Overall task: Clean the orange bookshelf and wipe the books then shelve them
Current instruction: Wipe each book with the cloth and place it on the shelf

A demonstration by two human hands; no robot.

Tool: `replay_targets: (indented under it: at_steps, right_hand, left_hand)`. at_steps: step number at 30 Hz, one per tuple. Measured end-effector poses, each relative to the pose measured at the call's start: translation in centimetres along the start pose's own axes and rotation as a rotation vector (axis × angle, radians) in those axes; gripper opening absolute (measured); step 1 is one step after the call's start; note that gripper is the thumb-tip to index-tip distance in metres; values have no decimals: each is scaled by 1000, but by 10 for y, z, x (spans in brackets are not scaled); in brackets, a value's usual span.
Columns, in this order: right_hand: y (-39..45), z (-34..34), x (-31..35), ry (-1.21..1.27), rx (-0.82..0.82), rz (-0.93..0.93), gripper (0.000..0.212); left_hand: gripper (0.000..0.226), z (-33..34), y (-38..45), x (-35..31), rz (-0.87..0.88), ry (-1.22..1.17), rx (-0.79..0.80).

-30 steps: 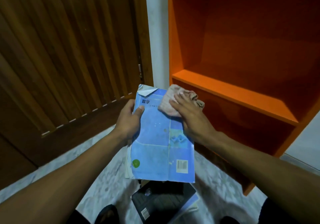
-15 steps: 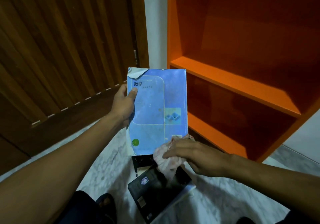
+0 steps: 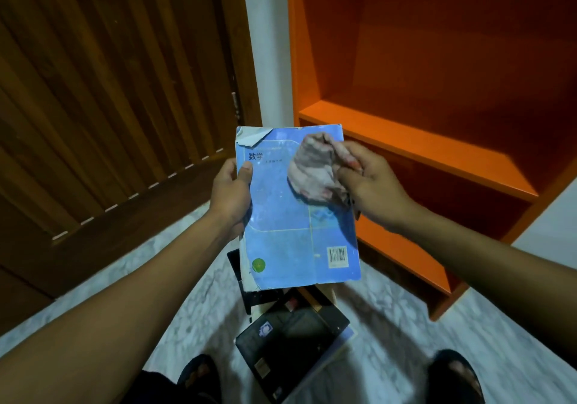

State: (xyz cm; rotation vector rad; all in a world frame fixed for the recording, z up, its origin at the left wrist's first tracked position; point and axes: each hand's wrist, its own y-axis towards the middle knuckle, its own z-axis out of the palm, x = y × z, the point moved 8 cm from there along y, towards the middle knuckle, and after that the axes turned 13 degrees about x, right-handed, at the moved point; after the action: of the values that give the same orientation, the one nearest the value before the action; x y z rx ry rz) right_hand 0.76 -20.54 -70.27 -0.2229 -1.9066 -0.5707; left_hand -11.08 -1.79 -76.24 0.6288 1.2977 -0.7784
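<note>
Seen from above, near the bottom edge: two dark sandalled feet [image 3: 199, 378] on pale marbled floor [image 3: 390, 319], and between them a loose pile of dark-covered books [image 3: 290, 350] lying flat, the top one black with a small white label too blurred to read. Above the pile, held up in the air and tilted toward the camera, a light blue paperback [image 3: 281, 216] printed with the Chinese characters 数学 at upper left, a line of smaller print beside them too fine to make out, a round green emblem at lower left and a barcode on a white patch at lower right; cover scuffed and spotted, upper left corner torn and folded over to show white, page edges grey along the left side. Left hand [image 3: 229, 197] closed on the book's left edge, thumb pressed on the cover, fingers wrapped behind. Right hand [image 3: 371, 188] curled shut around a bunched pinkish-white cloth [image 3: 315, 172], pressing it against the upper right part of the cover. Just beyond, to the right, the orange bookshelf [image 3: 415, 141], its visible shelves bare, standing on the floor against a white wall [image 3: 265, 44]. To the left, farther back, a dark brown slatted wooden door [image 3: 109, 91] with a metal hinge at its right edge.
</note>
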Motion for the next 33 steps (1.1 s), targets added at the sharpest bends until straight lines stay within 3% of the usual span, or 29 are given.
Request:
replay_targets:
  at_steps: [3, 5, 8, 14, 19, 23, 26, 31, 33]
  right_hand:
    - [4, -13, 12, -180, -151, -69, 39]
    - [7, -6, 14, -366, -148, -86, 49]
    - [5, 31, 3, -618, 16, -75, 55]
    - [-39, 88, -12, -814, 250, -204, 60]
    - [-85, 108, -24, -860, 516, -389, 46]
    - [-109, 108, -30, -844, 636, -374, 47]
    - [-100, 82, -29, -581, 474, -152, 50]
    - [-80, -10, -37, -61, -264, 147, 23]
    - [-83, -26, -48, 133, -423, 286, 14]
  left_hand:
    - [18, 11, -9, 2, -15, 4, 44]
    - [19, 20, -14, -1, -1, -8, 64]
    - [19, 35, -20, 0, -9, -70, 88]
    - [20, 35, -14, 5, -42, -246, 38]
    - [20, 25, -11, 4, -74, -346, 15]
    - [20, 14, -8, -1, -41, -327, 6]
    - [19, 3, -10, 5, -51, -265, -15]
    - [19, -10, -15, 13, -109, -199, 0]
    - [19, -7, -17, 14, -133, -218, 38]
